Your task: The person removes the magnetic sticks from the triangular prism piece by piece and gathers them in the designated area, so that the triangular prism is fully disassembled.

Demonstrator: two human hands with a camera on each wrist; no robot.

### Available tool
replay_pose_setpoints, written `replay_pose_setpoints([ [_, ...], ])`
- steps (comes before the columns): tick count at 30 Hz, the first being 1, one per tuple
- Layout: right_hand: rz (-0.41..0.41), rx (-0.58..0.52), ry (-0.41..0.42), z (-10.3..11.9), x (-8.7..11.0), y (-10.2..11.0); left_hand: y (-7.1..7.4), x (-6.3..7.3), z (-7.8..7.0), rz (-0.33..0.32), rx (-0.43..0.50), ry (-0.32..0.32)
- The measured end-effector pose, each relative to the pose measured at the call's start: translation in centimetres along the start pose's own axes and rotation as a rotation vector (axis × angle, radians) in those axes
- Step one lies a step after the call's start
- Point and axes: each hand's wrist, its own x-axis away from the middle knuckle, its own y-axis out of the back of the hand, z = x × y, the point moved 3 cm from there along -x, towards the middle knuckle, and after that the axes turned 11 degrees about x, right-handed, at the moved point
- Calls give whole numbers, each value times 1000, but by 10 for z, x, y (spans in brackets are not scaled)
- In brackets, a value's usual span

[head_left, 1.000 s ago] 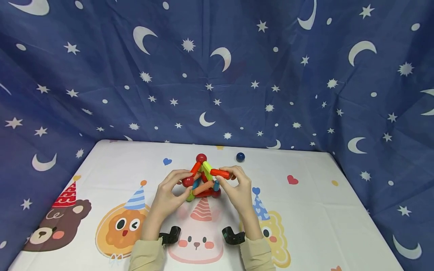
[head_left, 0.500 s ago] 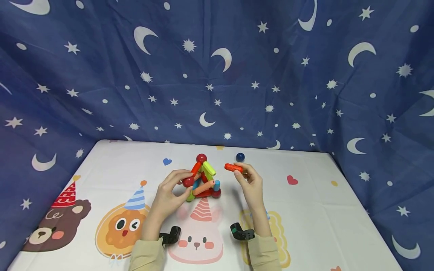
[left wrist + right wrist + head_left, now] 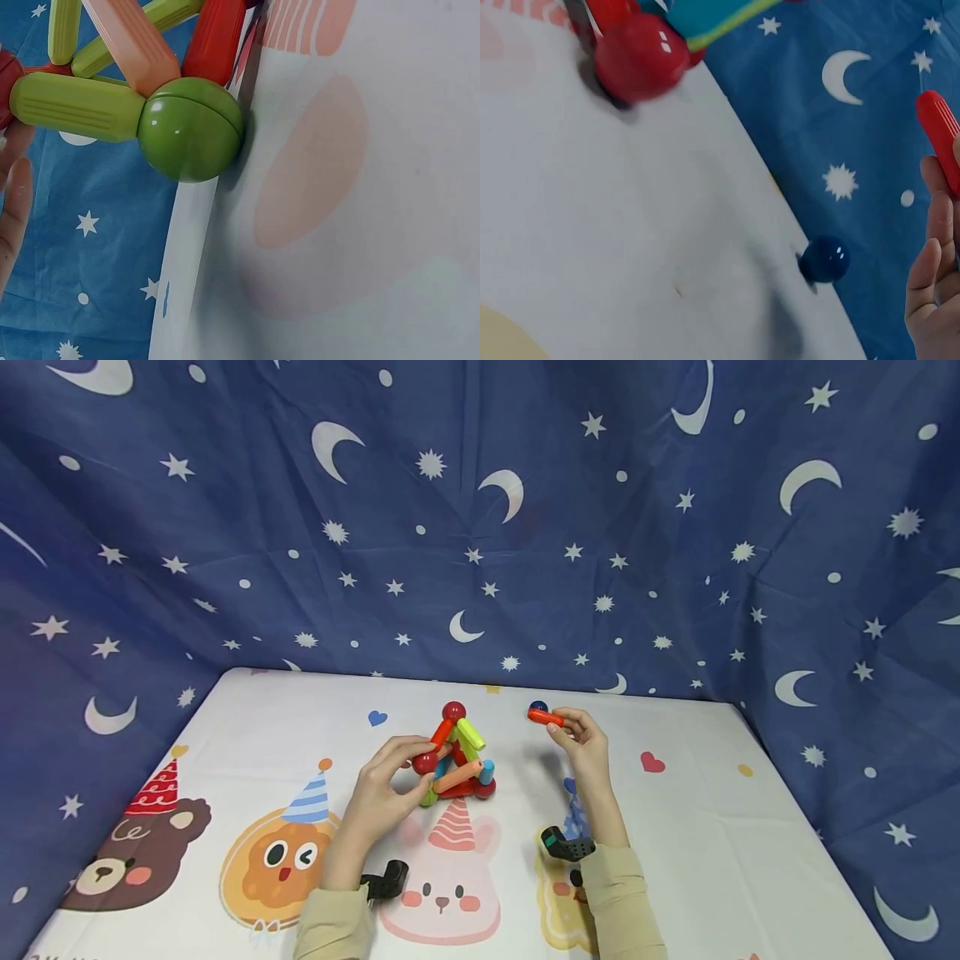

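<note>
A toy structure of coloured balls and rods (image 3: 459, 775) stands on the table in the head view. My left hand (image 3: 382, 785) holds its left side, fingers at a red ball (image 3: 424, 763) and thumb near the green ball (image 3: 191, 131). One light-green rod (image 3: 471, 733) slants down from the top red ball (image 3: 453, 712), its lower end free. Off to the right, my right hand (image 3: 588, 752) pinches a loose red rod (image 3: 544, 717) above the table, overlapping a dark blue ball (image 3: 825, 259) in the head view.
The white tablecloth (image 3: 712, 827) carries printed cartoon animals and hearts. A dark blue curtain (image 3: 480, 527) with moons and stars hangs behind the table's far edge. Each wrist wears a small black camera.
My right hand has carried the red rod away from the structure, right and toward the back, near the blue ball. The left hand keeps its hold; the head view has shifted slightly.
</note>
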Motion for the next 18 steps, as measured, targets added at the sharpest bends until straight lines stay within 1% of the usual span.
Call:
replay_pose_setpoints([
  [5, 30, -6, -83, -12, -17, 6, 0, 0, 0, 4, 2, 7],
  [9, 55, 30, -153, -26, -29, 7, -1, 0, 1, 4, 0, 9],
  [11, 72, 64, -172, -31, -32, 7, -2, 0, 2, 5, 3, 13],
  [18, 86, 208, -220, -49, -44, 4, 0, 1, 3, 7, 10, 23],
])
